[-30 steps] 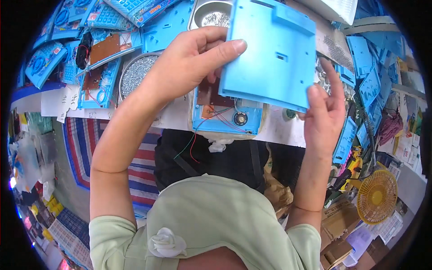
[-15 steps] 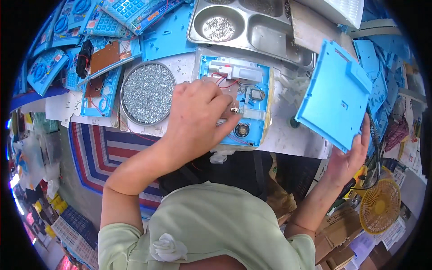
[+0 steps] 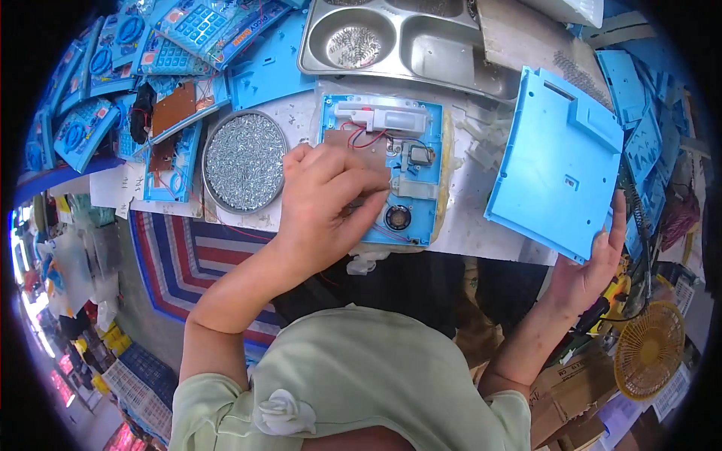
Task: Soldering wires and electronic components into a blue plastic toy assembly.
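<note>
A blue plastic casing half (image 3: pixel 432 207) lies open side up at the table's near edge, showing a brown circuit board, red wires, a white mechanism and a round black speaker (image 3: pixel 398 216). Over its left part is my left hand (image 3: pixel 327 203), thumb and forefinger pinched near the clear plastic strip at the casing's middle. Whatever the fingertips hold is too small or hidden to name. My right hand (image 3: pixel 590 270) grips a flat blue plastic panel (image 3: pixel 556 165) by its lower right corner, holding it tilted above the table, right of the casing.
Left of the casing stands a round dish (image 3: pixel 244 161) full of small screws. A metal compartment tray (image 3: pixel 451 56) with small parts sits behind. Printed blue casings (image 3: pixel 199 30) pile up at far left, more blue panels (image 3: pixel 639 143) at right. A yellow fan (image 3: pixel 650 349) is at lower right.
My left hand has shifted slightly down and left over the casing, uncovering more of the clear strip and speaker. The panel in my right hand has turned a little more upright.
</note>
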Motion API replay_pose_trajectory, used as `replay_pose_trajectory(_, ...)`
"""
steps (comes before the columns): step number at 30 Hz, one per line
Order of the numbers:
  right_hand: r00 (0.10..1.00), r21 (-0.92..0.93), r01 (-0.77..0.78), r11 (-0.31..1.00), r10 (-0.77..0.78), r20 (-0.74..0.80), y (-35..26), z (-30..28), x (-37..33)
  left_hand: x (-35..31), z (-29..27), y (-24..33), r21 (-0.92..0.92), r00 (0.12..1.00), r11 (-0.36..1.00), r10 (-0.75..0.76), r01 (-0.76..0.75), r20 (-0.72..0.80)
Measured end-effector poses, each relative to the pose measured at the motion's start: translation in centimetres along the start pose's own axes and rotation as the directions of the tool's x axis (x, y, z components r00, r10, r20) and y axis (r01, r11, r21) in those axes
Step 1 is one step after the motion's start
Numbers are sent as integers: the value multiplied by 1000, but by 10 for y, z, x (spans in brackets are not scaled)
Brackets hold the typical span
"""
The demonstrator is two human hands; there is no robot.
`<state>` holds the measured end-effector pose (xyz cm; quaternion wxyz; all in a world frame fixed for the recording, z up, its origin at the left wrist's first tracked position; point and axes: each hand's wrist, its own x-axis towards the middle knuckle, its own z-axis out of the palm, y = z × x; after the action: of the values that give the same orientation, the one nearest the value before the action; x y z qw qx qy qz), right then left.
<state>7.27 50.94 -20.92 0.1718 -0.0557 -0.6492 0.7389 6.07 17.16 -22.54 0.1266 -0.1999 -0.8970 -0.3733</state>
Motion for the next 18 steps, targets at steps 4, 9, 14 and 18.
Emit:
replay_pose_trajectory(4, 1000, 18, 23, 1000, -22, -15, 3, 2, 1, -4, -3, -3, -8, 999, 999, -35, 35, -12)
replay_pose_trajectory(9, 1000, 20, 7, 1000, -7, 14, 7, -3, 1, -4, -1, -5, 25, 1000, 1000, -15, 14, 22)
replay_pose_trajectory(14, 999, 8, -2, 1000, 2, 43, 9, -10, -1, -2, 0, -6, 61, 997, 996, 61, -64, 55)
replay_pose_trajectory(18, 999, 33, 28, 999, -29, 26, 7, -14, 0, 0, -6, -2, -7, 999, 1000, -23, 22, -29)
